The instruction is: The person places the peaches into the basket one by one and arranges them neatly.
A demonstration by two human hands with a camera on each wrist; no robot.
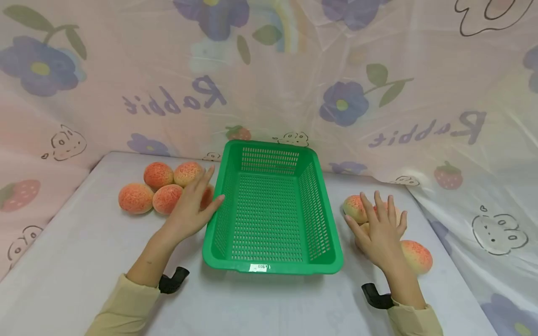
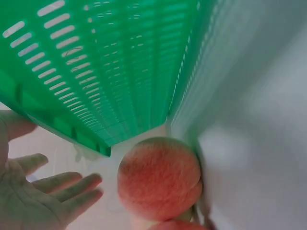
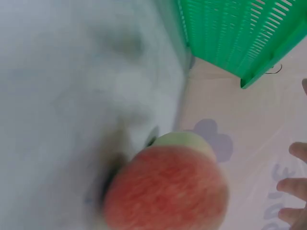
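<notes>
An empty green plastic basket [image 1: 269,219] with slotted walls stands in the middle of the table. My left hand [image 1: 187,210] is spread over the peaches on its left side, thumb tip right at the basket's rim. In the left wrist view, a reddish peach [image 2: 158,177] lies beside the basket wall, apart from the extended fingers [image 2: 57,184]. To the basket's right, my right hand [image 1: 380,238] hovers with splayed fingers over a few peaches, partly hiding them. The right wrist view has a large red peach [image 3: 168,189] below those fingers. Neither hand holds anything.
More peaches [image 1: 135,198] cluster at the left. Another peach [image 1: 417,256] lies beside the right wrist. Behind the white table [image 1: 269,308] hangs a printed curtain [image 1: 273,70] that meets its back edge. Both wrists carry black mounts [image 1: 173,281].
</notes>
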